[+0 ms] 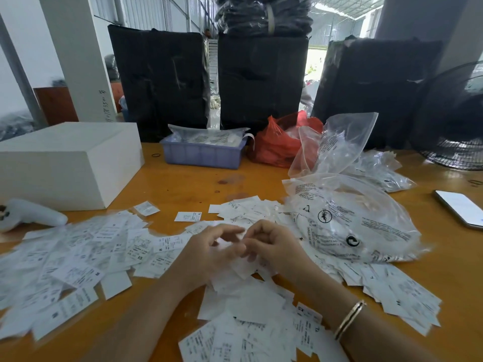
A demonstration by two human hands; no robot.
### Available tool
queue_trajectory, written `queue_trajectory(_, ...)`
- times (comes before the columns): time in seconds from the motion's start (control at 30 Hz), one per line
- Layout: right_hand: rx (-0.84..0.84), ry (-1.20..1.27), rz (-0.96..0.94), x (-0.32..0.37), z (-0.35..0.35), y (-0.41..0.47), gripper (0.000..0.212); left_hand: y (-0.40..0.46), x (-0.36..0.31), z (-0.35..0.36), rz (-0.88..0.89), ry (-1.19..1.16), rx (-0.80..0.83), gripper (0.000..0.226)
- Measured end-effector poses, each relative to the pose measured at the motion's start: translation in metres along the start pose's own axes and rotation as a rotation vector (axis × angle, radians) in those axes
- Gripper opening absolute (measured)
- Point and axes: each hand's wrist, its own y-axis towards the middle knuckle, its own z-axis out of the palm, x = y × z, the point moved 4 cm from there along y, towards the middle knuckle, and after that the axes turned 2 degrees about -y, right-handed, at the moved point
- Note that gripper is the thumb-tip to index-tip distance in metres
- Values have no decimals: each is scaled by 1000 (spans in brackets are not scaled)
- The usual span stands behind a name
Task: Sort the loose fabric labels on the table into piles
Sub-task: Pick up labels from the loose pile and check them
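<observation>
Your left hand (214,250) and right hand (271,245) meet at the middle of the orange wooden table (183,184), fingers curled toward each other over a few small white fabric labels (241,266). The fingertips are blurred, so you cannot tell which hand actually pinches the labels, though both sets of fingers are bent around them. A gold bangle with a dark stripe (349,320) sits on your right wrist.

Loose white printed labels cover the table around your hands: a broad spread on the left (78,259), a heap just beneath your forearms at the near edge (248,333), a smaller cluster just beyond your hands (245,207), and another spread on the right (397,288). One single label (187,216) lies apart, beyond the left hand.

Just right of your hands lies a crumpled clear plastic bag with black print (350,218), touching the labels. Behind it a second clear plastic bag (337,145) stands upright, with a red plastic bag (277,142) beside it. A lilac plastic tray (202,152) holding bagged labels sits at the far middle. A white rectangular box (65,160) stands at far left, with a white handheld device (31,215) in front of it. A smartphone (462,207) lies at the right edge.
</observation>
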Motion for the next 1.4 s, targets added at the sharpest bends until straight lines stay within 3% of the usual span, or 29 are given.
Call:
queue_trajectory(0.1, -44, -87, 19, -5, -2, 5, 11, 1, 2, 0, 30, 59, -101, 5)
queue_trajectory(0.2, -128, -411, 64, -8, -16, 8, 15, 3, 7, -6, -16, 24, -186, 11)
queue_trajectory(0.3, 17, -832, 143, -13, -24, 6, 26, 4, 11, -10, -84, -60, -243, 6)
queue_trajectory(0.4, 91, -952, 215, -14, -24, 7, 38, 4, 12, -9, -126, -142, -258, 5)
queue_trajectory(0.63, 105, -649, 321, -15, -23, 15, 25, 2, 11, -7, -194, -365, -232, 9)
queue_trajectory(0.83, -25, -335, 390, -13, -31, 23, 21, 2, 13, -8, -217, -433, -233, 14)
queue_trajectory(0.93, -197, -175, 308, -13, -31, 24, 10, 2, 15, -10, -243, -482, -270, 10)
queue_trajectory(1.03, -316, -131, 127, -13, -25, 18, 18, 2, 16, -12, -259, -517, -286, 16)
queue_trajectory(1.17, -315, -235, -62, -4, -11, 14, 36, 2, 16, -12, -255, -516, -289, 20)
queue_trajectory(1.3, -353, 144, -85, -4, -7, 12, 53, 2, 16, -11, -259, -495, -289, 17)
queue_trajectory(1.4, -349, 249, -70, -7, -4, 10, 58, 3, 18, -11, -274, -508, -317, 12)
